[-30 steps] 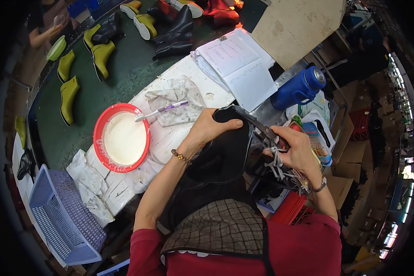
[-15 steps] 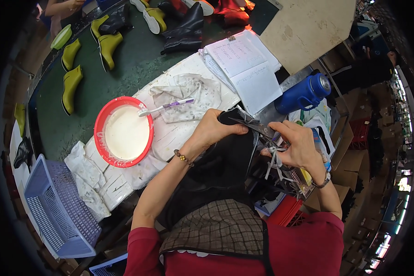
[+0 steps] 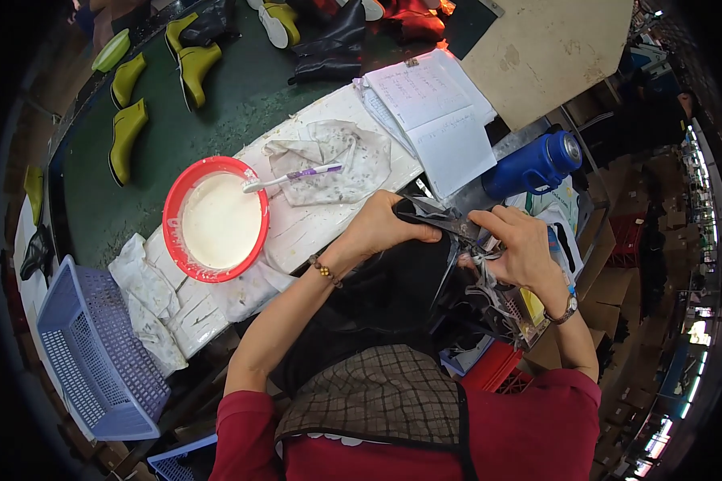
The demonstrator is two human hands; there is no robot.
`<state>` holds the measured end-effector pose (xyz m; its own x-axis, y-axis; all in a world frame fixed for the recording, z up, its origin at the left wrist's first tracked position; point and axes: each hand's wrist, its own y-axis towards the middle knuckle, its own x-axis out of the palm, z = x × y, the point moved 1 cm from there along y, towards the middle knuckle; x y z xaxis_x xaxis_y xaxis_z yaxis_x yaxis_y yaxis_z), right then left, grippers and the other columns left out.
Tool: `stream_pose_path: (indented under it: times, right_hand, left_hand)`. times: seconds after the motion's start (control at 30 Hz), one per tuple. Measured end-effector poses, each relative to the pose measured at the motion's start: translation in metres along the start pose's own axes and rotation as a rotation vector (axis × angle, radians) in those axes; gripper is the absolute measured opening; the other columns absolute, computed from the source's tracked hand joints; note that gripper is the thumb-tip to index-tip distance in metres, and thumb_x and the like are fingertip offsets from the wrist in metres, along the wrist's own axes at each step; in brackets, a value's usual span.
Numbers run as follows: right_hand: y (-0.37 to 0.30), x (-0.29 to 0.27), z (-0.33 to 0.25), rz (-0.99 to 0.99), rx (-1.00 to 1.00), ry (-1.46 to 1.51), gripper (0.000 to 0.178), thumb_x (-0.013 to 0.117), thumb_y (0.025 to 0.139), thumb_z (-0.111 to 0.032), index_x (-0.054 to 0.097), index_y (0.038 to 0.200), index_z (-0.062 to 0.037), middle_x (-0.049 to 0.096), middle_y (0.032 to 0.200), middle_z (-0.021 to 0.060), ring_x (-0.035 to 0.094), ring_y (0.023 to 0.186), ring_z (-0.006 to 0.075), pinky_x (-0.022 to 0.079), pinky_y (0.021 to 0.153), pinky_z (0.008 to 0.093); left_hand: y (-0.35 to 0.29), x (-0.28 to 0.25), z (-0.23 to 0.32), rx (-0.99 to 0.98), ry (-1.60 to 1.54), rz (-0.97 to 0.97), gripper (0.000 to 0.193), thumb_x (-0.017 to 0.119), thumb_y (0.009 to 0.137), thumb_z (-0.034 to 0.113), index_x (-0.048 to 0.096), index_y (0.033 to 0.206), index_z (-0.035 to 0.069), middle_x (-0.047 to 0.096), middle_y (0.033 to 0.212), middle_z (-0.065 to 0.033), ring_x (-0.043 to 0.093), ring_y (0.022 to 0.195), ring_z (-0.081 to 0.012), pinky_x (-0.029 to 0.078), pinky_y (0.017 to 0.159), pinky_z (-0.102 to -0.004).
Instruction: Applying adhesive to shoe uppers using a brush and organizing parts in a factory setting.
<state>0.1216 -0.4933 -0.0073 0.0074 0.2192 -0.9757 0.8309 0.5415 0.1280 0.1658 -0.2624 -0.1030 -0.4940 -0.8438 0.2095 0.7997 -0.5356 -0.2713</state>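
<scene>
Black piece (image 3: 405, 280), worked just past three o'clock from the red bowl (image 3: 172, 236).
Left hand (image 3: 387, 228) pinches its upper edge; right hand (image 3: 517, 248) is closed around apparent scissors (image 3: 467, 229). Advisable: edge taut, cuts shallow.

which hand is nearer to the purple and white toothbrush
The left. The left hand is just right of and below the toothbrush, apart from it; the right hand is well farther to the right and also lower.
</scene>
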Motion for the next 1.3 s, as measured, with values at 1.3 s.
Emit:
stream_pose_path:
  times: [1.3]
  right_hand:
    - [-0.197,0.091,0.017,0.075,0.881,0.864,0.019,0.070,0.096,-0.021,0.063,0.099,-0.0032,0.053,0.077,-0.0069,0.045,0.070,0.0023,0.038,0.061,0.0213]
  left_hand:
    - [-0.025,-0.022,0.005,-0.363,0.287,0.055,0.029,0.085,0.079,0.015,0.074,0.098,-0.003,0.074,0.086,-0.0057,0.069,0.074,-0.0125,0.055,0.069,-0.0258]
